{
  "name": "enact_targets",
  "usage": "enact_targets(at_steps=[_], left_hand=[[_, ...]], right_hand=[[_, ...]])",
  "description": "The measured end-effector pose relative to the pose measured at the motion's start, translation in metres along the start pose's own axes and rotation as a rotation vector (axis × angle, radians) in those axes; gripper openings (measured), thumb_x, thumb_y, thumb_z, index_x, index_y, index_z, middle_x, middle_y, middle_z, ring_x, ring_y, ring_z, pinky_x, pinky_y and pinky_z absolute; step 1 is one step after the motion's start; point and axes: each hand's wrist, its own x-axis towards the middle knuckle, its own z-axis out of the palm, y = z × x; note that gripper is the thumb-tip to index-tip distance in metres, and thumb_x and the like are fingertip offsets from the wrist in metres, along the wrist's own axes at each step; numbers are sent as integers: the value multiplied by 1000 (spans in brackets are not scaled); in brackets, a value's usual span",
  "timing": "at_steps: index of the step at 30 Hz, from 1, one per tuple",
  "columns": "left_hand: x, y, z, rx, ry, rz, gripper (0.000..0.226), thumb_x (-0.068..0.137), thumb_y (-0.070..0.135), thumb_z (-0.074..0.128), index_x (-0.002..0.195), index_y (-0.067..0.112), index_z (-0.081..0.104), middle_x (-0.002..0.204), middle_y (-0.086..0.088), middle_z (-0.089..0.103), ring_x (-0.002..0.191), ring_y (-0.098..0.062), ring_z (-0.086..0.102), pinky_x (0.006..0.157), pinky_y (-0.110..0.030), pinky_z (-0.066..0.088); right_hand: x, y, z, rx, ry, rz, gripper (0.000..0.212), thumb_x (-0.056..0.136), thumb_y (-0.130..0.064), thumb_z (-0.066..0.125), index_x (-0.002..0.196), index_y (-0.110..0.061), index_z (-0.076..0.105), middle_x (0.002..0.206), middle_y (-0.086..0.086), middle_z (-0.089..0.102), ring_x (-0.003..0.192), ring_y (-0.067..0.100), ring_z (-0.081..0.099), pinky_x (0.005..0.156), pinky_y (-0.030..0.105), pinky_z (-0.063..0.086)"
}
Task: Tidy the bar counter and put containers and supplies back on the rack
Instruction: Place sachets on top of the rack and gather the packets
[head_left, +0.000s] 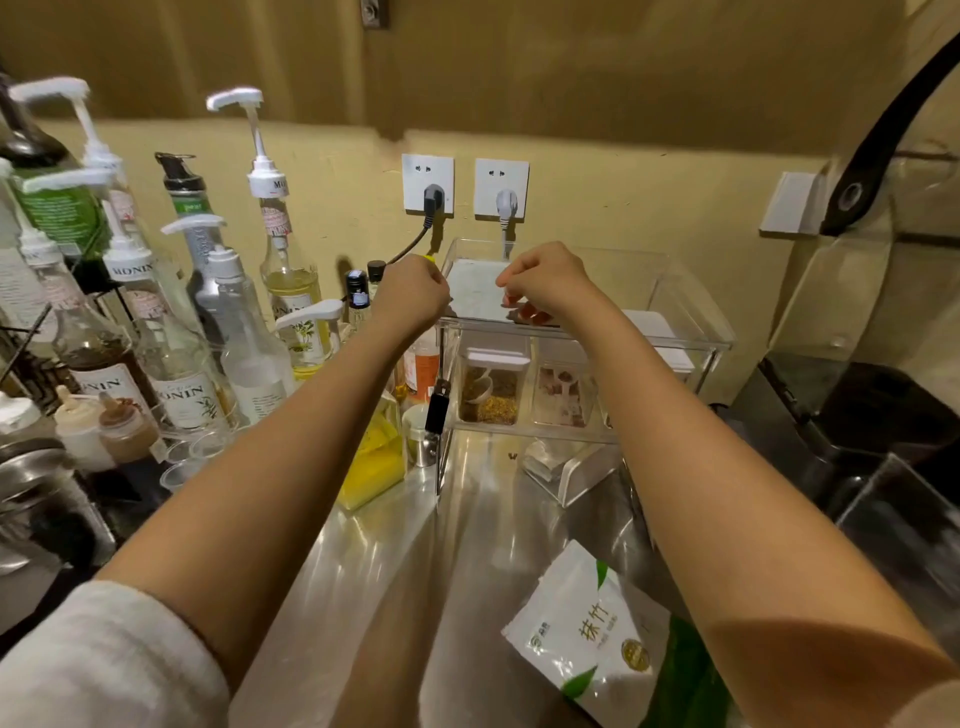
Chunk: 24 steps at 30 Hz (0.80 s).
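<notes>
Fingers (511, 299) of the right hand (545, 280) curl downward and pinch the front edge of the upper shelf of the clear acrylic rack (582, 332), at about 1 o'clock from frame centre. Fingers of the left hand (413, 293) are curled into a fist at the rack's upper left corner, at 12 o'clock; whether they grip the rack or something small cannot be told, though a bit of yellow shows just above the knuckles. Both forearms reach forward over the steel desk (415, 571).

On the rack's lower level, a lidded clear container of golden dried bits (491, 387) with a scoop inside stands at the left, and a second clear container of pinkish-brown pieces (563, 395) stands just beside it to the right. A white box (657, 338) sits on the upper shelf at its right end.

At 5 o'clock a white and green tea pouch (587, 634) lies flat on the desk. At 9 to 10 o'clock stand Monin syrup bottles (182, 364) with white pumps. A yellow liquid container (376, 457) stands just left of the rack. On the wall at 12 o'clock, 2 sockets (428, 184) each hold a plug.
</notes>
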Motion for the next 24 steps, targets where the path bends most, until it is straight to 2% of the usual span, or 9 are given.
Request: enact_targets(at_steps=[6,10,13,16,20,22,24], left_hand=[[-37,-1,-11,-35,-9,-26,21,84,4,46,86,-7,64,94,-28,67,89,-40,64,76,-41,54],[-67,-3,-11,-59,-45,-42,20,85,6,47,85,-3,65,80,-20,61,75,-31,58,69,-40,51],[-90,-8,-7,-91,-72,-65,19,81,4,49,85,-2,66,86,-23,66,74,-33,59,69,-37,50],[-114,-14,0,-107,-95,-91,17,78,7,54,83,0,69,86,-23,68,86,-39,64,78,-45,56],[-150,-23,13,-116,-185,-99,18,80,6,52,82,-3,67,75,-17,61,72,-28,57,68,-38,50],[-168,-30,21,-122,-222,-114,17,82,6,52,84,-3,66,81,-21,64,72,-29,58,68,-39,51],[-185,-38,30,-147,-260,-145,16,84,7,52,89,-2,65,93,-25,67,80,-36,62,72,-41,53]], right_hand=[[-45,7,4,-36,-58,19,20,90,-4,53,104,1,66,86,11,62,55,14,52,49,21,44],[-75,13,8,-17,-65,35,22,90,-4,52,105,2,66,91,14,63,56,15,53,47,21,42],[-95,19,14,13,-63,59,23,88,-1,52,106,6,65,80,12,61,55,16,53,46,22,43],[-113,25,21,30,-73,67,23,89,-3,53,106,7,64,75,10,59,57,16,53,50,23,45],[-137,42,34,53,-85,128,29,90,-6,52,117,3,58,72,5,58,55,14,53,50,23,45],[-149,54,40,79,-93,157,30,90,-6,52,117,3,58,71,4,59,53,15,53,50,24,45],[-163,67,46,96,-110,196,24,90,-7,51,110,2,62,71,5,60,53,15,51,50,23,44]])
